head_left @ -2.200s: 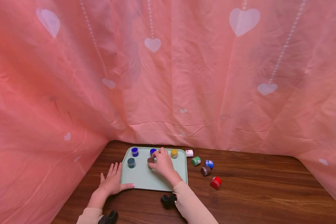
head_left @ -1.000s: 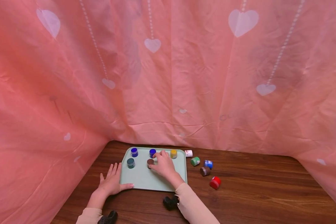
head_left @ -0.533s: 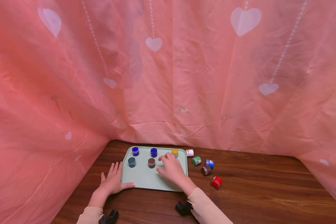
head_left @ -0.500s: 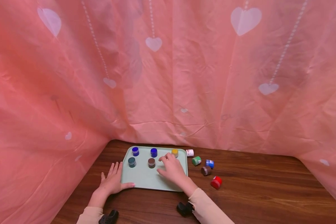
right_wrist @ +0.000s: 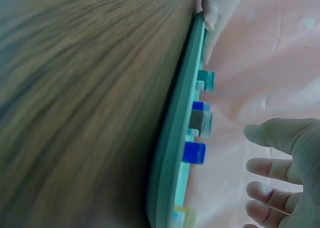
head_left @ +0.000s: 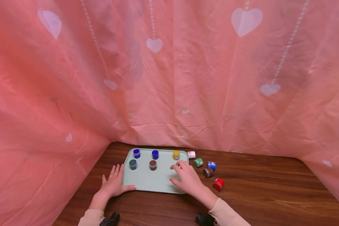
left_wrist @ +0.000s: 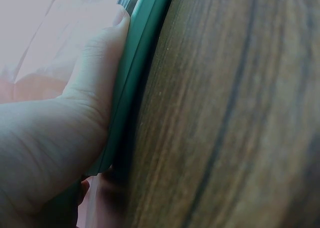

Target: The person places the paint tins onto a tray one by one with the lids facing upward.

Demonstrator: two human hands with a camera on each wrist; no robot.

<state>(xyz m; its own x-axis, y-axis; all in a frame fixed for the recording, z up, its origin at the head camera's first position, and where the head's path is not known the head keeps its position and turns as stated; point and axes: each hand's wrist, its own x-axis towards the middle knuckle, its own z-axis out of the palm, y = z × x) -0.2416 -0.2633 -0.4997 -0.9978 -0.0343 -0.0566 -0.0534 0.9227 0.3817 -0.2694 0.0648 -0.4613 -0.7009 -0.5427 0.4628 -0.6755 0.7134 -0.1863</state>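
Tray (head_left: pixel 147 182) lies under the empty, loosely parted fingers of my right hand (head_left: pixel 188 179); my left hand (head_left: pixel 113 184) touches its corner, fingers straight and spread. Left of the right fingertips stands a brown jar (head_left: pixel 153 165), which I judge light, rigid, smooth: pinch its sides.

1. The person's bare right hand (head_left: pixel 187 179) has let go of the short round brown jar (head_left: pixel 153 165), which its fingers gripped earlier, and is now well apart from it.
2. That hand has shifted rightward, over the right part of the pale green rectangular tray (head_left: pixel 149 182).
3. The brown jar and the round dark blue jar (head_left: pixel 155 154) behind it, both partly covered before, now show whole.
4. The cream fabric sleeve (head_left: pixel 228 213) has moved right too.
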